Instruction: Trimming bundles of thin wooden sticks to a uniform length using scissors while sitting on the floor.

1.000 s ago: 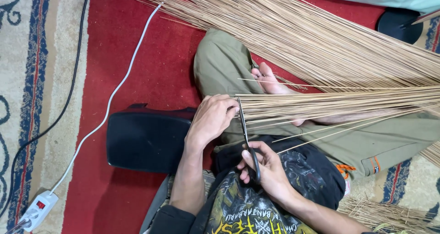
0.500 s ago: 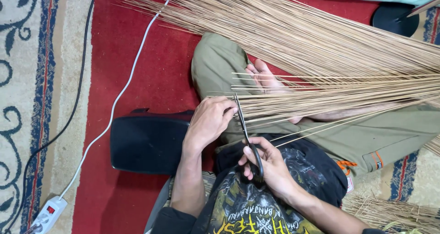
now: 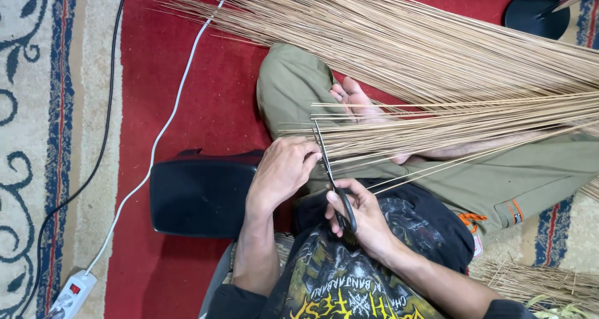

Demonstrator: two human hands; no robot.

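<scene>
A: Item one, sticks (image 3: 437, 132): a thin bundle lying across our lap, cut ends toward the left hand (image 3: 284, 172).

B: That hand is curled around the ends, pinching them together, we judge so they stay level for trimming.

A: Item two, scissors (image 3: 331, 175): held in the right hand (image 3: 362, 216), fingers through the loops, blades up beside the ends and nearly shut.

B: Surroundings: loose pile (image 3: 387, 38) on the red rug (image 3: 206, 100), black case (image 3: 199, 197), white cable (image 3: 162, 132).
</scene>
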